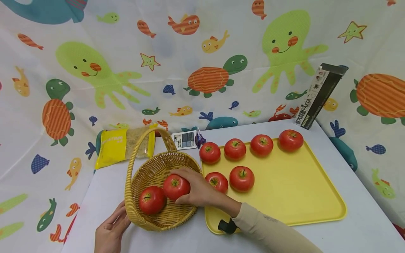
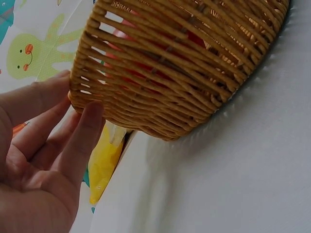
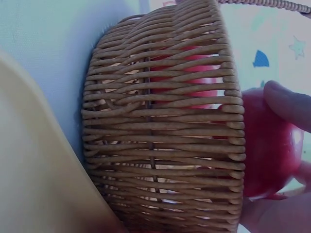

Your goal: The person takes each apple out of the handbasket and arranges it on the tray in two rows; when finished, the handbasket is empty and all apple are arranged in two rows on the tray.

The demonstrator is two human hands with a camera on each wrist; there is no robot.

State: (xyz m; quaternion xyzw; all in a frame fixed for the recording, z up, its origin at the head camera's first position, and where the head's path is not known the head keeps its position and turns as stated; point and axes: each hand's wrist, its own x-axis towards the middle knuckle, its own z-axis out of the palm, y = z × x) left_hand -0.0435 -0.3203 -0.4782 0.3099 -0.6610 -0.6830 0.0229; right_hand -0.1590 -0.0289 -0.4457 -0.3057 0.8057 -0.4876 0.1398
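A round wicker basket (image 1: 148,225) with a tall arched handle stands on the table with one red apple (image 1: 152,200) in it. My left hand (image 1: 110,228) holds the basket's near-left rim, with fingertips against the woven wall in the left wrist view. My right hand (image 1: 197,188) reaches over the basket's right rim and grips another apple (image 1: 176,187) from above and the side. In the right wrist view this gripped apple (image 3: 269,145) shows at the rim, with part of it hidden behind the weave.
A yellow tray (image 1: 294,186) on the right carries several red apples, lined up along its back and left. Behind the basket lie a yellow packet (image 1: 114,144) and a white card (image 1: 185,140). A pasta box (image 1: 319,95) leans at the back right against the patterned cloth.
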